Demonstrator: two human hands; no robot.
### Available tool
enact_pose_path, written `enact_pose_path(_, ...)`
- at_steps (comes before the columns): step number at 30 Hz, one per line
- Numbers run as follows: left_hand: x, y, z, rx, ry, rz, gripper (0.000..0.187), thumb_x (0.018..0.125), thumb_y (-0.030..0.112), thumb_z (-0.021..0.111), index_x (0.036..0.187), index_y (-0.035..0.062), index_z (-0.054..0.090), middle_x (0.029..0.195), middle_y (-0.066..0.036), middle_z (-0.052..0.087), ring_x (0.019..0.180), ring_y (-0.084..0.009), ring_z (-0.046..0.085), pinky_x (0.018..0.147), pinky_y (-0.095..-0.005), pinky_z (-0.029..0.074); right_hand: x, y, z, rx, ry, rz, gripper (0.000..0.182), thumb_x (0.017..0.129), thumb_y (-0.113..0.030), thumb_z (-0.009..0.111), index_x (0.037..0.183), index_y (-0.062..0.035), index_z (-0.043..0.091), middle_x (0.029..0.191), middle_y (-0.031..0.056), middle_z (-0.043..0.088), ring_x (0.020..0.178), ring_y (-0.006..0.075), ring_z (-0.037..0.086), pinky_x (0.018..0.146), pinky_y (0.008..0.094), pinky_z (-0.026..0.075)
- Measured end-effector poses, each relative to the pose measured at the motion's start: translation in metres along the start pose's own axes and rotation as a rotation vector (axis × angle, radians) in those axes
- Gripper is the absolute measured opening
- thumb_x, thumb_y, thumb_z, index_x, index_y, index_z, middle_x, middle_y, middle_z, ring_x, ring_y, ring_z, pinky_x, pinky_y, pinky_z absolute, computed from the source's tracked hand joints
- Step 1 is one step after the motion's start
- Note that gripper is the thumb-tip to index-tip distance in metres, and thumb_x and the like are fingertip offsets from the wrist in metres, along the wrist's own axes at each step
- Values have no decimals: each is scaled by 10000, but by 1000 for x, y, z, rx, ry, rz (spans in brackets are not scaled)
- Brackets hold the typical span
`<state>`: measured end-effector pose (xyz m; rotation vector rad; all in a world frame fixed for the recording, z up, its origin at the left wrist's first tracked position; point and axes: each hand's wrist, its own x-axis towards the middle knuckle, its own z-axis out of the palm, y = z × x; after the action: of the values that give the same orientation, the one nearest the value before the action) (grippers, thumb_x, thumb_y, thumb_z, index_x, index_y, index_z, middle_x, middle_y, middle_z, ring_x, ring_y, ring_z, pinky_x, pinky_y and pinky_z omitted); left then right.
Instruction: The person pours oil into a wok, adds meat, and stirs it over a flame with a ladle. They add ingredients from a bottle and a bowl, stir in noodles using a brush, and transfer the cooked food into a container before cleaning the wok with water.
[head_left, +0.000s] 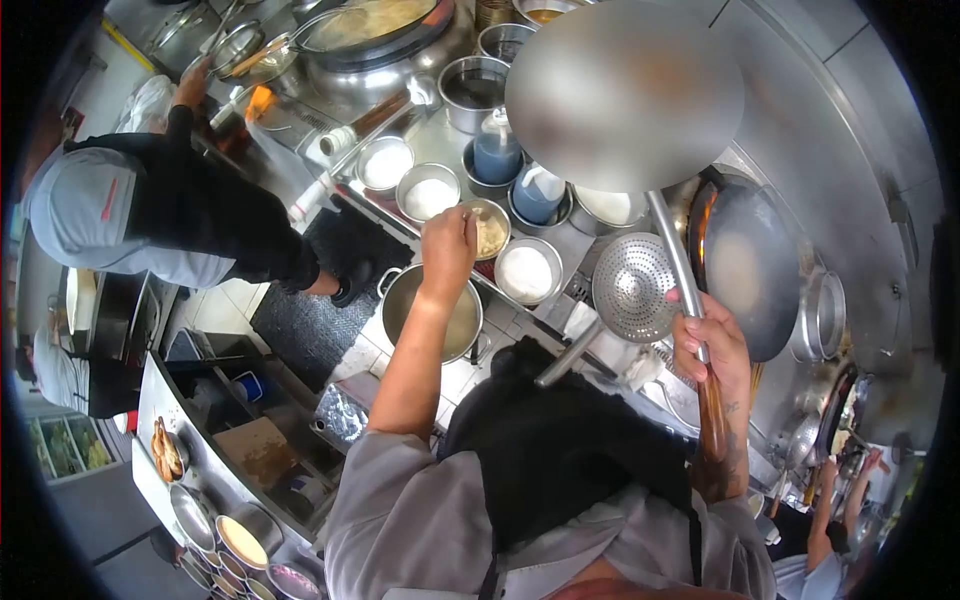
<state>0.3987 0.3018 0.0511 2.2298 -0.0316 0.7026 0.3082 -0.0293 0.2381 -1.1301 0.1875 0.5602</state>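
Observation:
My left hand (449,243) is closed at the rim of a small steel bowl (491,229) of pale yellowish seasoning; whatever its fingers hold is hidden. Around that bowl stand bowls of white powder (525,272) and two bottles of blue-grey liquid (498,155). My right hand (708,345) is wrapped round the long metal handle of a ladle (676,270), whose wooden end points down along my forearm. The ladle's upper end runs into a blurred patch. A perforated strainer (637,287) lies left of my right hand, and a dark wok (745,265) is to its right.
A large pot (432,312) stands below my left forearm. At the left, a person in a cap (95,210) reaches toward the upper cooking area, near a big wok (370,30). Another person's arms (826,510) show at the lower right. Bowls of food (244,541) line the lower-left counter.

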Motion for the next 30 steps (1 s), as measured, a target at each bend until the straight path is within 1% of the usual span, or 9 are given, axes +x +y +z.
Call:
enact_pose_path(1, 1, -3, 9, 25, 2, 112, 72, 823, 57, 617, 808, -12, 599, 669, -192, 589, 641, -395, 569, 600, -465, 443, -5, -1, -5, -34, 37, -25, 368, 867, -43, 497, 1223, 50, 504, 647, 33, 444, 350, 78, 374, 330, 208, 287)
enact_pose_path(2, 1, -6, 14, 17, 2, 116, 72, 823, 57, 617, 808, -12, 599, 669, -192, 589, 641, -395, 569, 600, -465, 443, -10, -2, -11, -68, 74, -50, 369, 863, -35, 491, 1221, 53, 503, 646, 39, 440, 349, 82, 376, 326, 209, 287)
enact_pose_path(4, 3, -4, 14, 13, -4, 18, 62, 808, 41, 611, 807, -18, 592, 695, -198, 595, 673, -391, 583, 620, -478, 442, -20, 1, -23, -44, 102, -68, 374, 858, -26, 478, 1223, 51, 503, 643, 47, 436, 348, 88, 377, 322, 214, 289)
enact_pose_path(9, 7, -14, 22, 38, -51, 77, 67, 814, 37, 606, 800, -18, 571, 715, -205, 596, 695, -394, 586, 635, -474, 450, -33, 13, -41, -60, 163, -70, 377, 861, -32, 478, 1229, 43, 500, 640, 47, 443, 347, 91, 379, 324, 221, 300)
enact_pose_path(18, 2, -9, 20, -76, -91, -16, 48, 822, 28, 600, 827, -10, 571, 716, -209, 602, 691, -398, 593, 629, -466, 453, -47, 30, -49, 16, 221, 12, 352, 862, -42, 489, 1206, 34, 510, 644, 46, 457, 350, 99, 395, 333, 227, 319)
enact_pose_path(24, 2, -4, 6, -142, -114, -111, 94, 849, 62, 598, 824, -25, 573, 724, -222, 610, 673, -399, 601, 603, -415, 470, -55, 37, -53, 12, 219, 31, 348, 865, -48, 493, 1203, 32, 512, 644, 46, 457, 355, 101, 391, 340, 231, 322)
enact_pose_path(26, -1, -19, 8, -140, -87, -201, 141, 860, 102, 611, 821, -30, 577, 708, -214, 614, 644, -375, 609, 589, -395, 472, -57, 41, -53, 9, 238, 43, 338, 865, -71, 507, 1189, 25, 519, 629, 32, 450, 347, 92, 385, 330, 229, 310)
enact_pose_path(29, -6, -57, 10, -123, -19, -219, 158, 860, 126, 622, 846, -29, 593, 703, -203, 624, 620, -339, 620, 577, -384, 470, -62, 48, -59, 14, 245, 66, 327, 870, -78, 514, 1182, 22, 526, 624, 27, 451, 351, 88, 385, 333, 223, 307)
enact_pose_path(30, -7, -59, 5, -155, -17, -305, 172, 854, 136, 631, 862, -35, 609, 703, -179, 639, 615, -269, 631, 579, -354, 471, -64, 50, -62, 20, 231, 78, 326, 874, -63, 507, 1188, 24, 525, 633, 37, 459, 364, 93, 392, 347, 219, 315)
